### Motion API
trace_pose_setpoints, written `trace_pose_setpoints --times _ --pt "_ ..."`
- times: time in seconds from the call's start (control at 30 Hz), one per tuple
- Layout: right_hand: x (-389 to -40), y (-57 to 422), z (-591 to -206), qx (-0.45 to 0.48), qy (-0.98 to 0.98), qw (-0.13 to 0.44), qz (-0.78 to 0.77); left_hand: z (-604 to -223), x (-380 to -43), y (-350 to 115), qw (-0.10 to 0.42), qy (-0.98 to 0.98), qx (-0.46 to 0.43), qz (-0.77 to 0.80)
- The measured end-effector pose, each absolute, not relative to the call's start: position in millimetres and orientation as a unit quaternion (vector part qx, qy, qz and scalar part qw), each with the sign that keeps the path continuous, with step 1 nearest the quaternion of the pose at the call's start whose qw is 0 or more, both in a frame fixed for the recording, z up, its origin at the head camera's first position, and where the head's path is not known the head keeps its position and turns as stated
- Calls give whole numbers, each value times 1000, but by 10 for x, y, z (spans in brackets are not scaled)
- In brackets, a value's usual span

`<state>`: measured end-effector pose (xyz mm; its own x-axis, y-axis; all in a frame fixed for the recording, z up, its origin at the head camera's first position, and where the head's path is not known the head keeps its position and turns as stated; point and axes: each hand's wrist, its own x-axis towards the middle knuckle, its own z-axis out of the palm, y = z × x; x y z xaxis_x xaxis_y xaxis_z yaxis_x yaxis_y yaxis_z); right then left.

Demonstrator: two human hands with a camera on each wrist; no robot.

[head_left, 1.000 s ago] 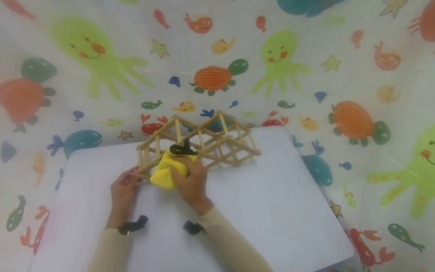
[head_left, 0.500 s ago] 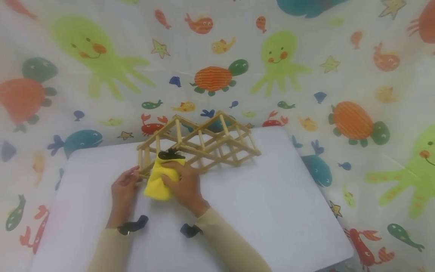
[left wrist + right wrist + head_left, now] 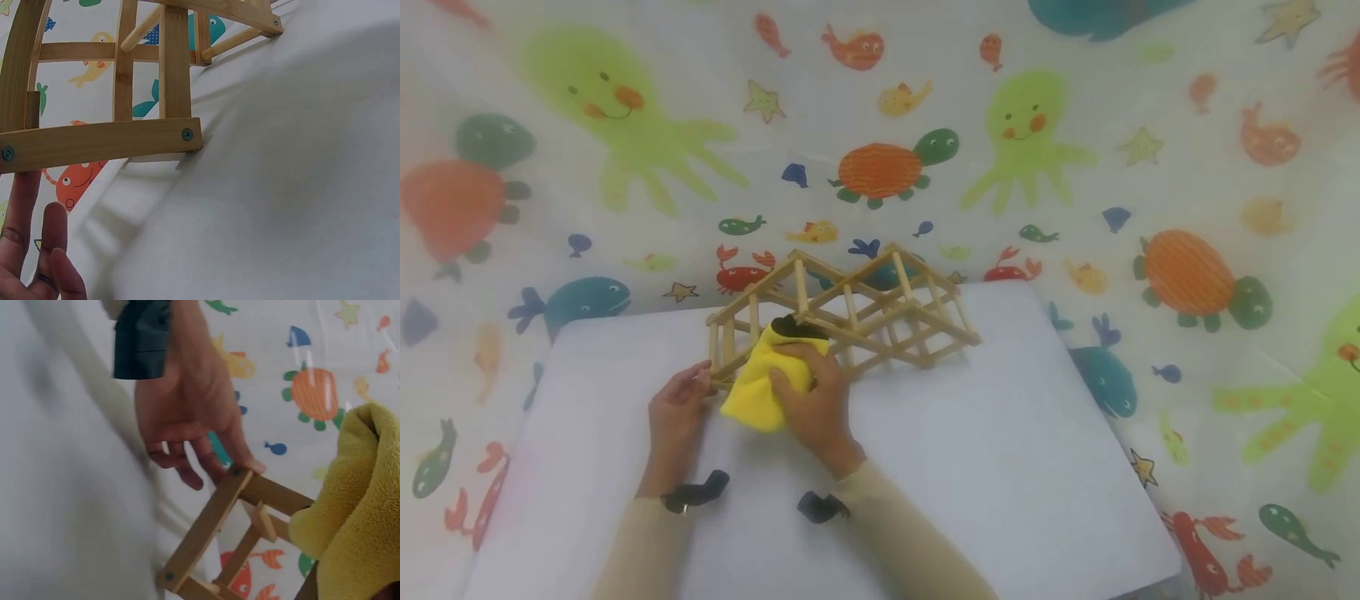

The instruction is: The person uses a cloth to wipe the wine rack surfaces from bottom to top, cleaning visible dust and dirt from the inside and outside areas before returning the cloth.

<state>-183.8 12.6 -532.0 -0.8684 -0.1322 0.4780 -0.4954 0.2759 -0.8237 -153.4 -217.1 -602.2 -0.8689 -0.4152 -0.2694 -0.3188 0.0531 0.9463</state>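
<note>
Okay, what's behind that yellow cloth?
In the head view, a wooden frame stands behind the yellow cloth; its bars show above and on either side. The stretch directly behind the cloth and the right hand is covered.

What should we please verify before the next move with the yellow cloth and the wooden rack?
1. Cloth held: ok, the right grip holds the yellow terry cloth.
2. Rack held: ok, the left grip is on the left end of the wooden lattice rack.
3. Lattice spread open: ok.
4. Black wrist straps clear of the rack: ok.
5. End-bar screws tight: cannot tell, though two show.
6. Cloth pressed against the rack: cannot tell, contact hidden.
</note>
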Motion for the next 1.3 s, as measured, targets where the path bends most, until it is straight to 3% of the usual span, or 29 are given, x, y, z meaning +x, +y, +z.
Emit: trace_pose_setpoints --times 0.23,0.37,0.57,0.7,0.8,0.9,1.07,1.17,1.3 --pt "-1851 152 -5340 210 -799 69 560 -6021 -1558 -2199 38 -735 250 -629" --pt "-1834 149 -5333 182 -788 108 578 -5983 -1583 -2173 39 -742 242 -624" --pt "-1807 206 -5391 199 -838 57 505 -5985 -1561 -2176 32 -768 235 -594" --pt "-1759 228 -5481 197 -799 118 556 -5893 -1557 -2226 9 -819 210 -534" --pt "-1752 239 -5497 205 -772 158 580 -5717 -1591 -2255 0 -847 200 -493" --pt "-1736 225 -5513 199 -775 163 577 -5452 -1633 -2255 20 -860 187 -475" --pt "-1697 214 -5612 177 -846 93 495 -4818 -1786 -2069 45 -882 82 -461" --pt "-1653 206 -5680 179 -862 74 469 -4455 -1904 -1893 10 -890 -1 -457" --pt "-1610 168 -5692 204 -834 120 499 -4141 -2089 -1698 -58 -896 -98 -430"
